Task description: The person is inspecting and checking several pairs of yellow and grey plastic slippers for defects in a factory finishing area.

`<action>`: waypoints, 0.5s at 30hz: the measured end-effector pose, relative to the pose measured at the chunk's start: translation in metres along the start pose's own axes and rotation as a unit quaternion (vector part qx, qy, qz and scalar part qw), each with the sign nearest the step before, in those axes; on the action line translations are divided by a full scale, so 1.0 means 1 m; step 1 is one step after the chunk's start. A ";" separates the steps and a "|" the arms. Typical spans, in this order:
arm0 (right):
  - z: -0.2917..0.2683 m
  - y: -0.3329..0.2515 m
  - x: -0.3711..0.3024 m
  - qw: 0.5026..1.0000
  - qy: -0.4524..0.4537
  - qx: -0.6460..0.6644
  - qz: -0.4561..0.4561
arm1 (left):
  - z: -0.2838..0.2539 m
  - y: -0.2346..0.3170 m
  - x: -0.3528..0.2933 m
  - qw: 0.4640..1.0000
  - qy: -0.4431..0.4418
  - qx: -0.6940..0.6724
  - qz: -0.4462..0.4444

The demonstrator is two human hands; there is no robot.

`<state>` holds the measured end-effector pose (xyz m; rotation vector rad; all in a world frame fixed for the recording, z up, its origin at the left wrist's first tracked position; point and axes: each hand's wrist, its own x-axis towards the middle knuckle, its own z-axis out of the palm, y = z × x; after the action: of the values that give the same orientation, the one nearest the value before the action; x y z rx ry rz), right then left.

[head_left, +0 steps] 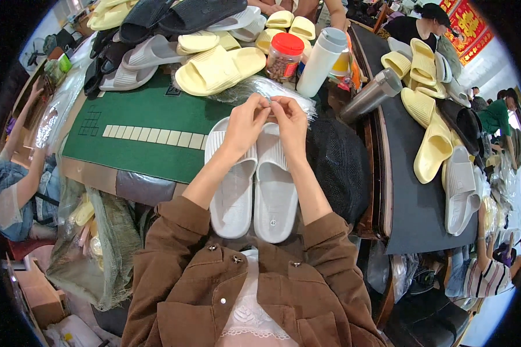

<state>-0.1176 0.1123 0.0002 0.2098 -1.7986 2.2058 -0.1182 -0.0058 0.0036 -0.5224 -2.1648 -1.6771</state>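
A pair of light grey ridged slide slippers [276,199] lies side by side in front of me, heels toward my body. Over their toe ends, my left hand [244,126] and my right hand [291,124] meet with fingertips pinched together. Something small and pale is between the fingertips, too small to name. Just beyond my hands lie crumpled clear plastic bags [249,91]. My forearms partly cover the outer sides of the slippers.
Yellow slippers [217,70], grey slippers [150,55] and black ones [200,14] pile up on the green mat [139,110]. A red-lidded jar [284,56], white bottle [322,62] and steel flask [371,95] stand beyond. More slippers cover the right-hand table [411,214]; people work around.
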 end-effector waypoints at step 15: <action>0.000 0.000 -0.002 1.000 -0.026 -0.015 -0.003 | -0.010 -0.001 0.000 0.997 0.040 0.071 -0.017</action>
<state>-0.1157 0.1119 0.0001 0.2677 -1.8542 2.1877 -0.1180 -0.0154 0.0054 -0.3760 -2.2249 -1.5200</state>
